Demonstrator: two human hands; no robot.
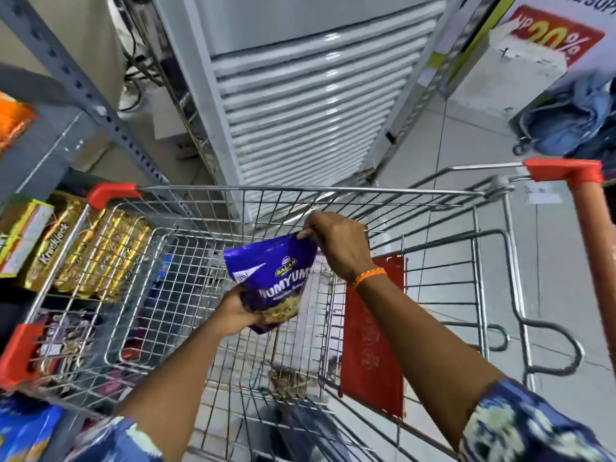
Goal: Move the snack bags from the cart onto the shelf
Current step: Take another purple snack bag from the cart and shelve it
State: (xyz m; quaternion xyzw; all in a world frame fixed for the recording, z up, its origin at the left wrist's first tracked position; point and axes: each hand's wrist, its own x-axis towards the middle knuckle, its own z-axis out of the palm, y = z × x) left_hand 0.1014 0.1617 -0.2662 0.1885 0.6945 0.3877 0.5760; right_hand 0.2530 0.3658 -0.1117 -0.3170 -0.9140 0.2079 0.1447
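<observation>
A purple snack bag point(273, 278) hangs over the wire cart point(300, 193), held by both hands. My left hand point(238, 311) grips its bottom edge from below. My right hand point(336, 243) pinches its top corner, an orange band on the wrist. The cart basket beneath looks nearly bare; a small dark item point(288, 381) lies under the wires at the bottom. The grey metal shelf point(50, 145) stands to the left of the cart, with gold snack packs point(100, 255) on a lower level.
A white louvred cabinet point(310, 105) stands straight ahead beyond the cart. The cart's orange handle point(593, 235) and red child-seat flap point(373, 335) are on the right. A sale sign point(556, 31) and a basket of denim point(573, 118) are at the far right.
</observation>
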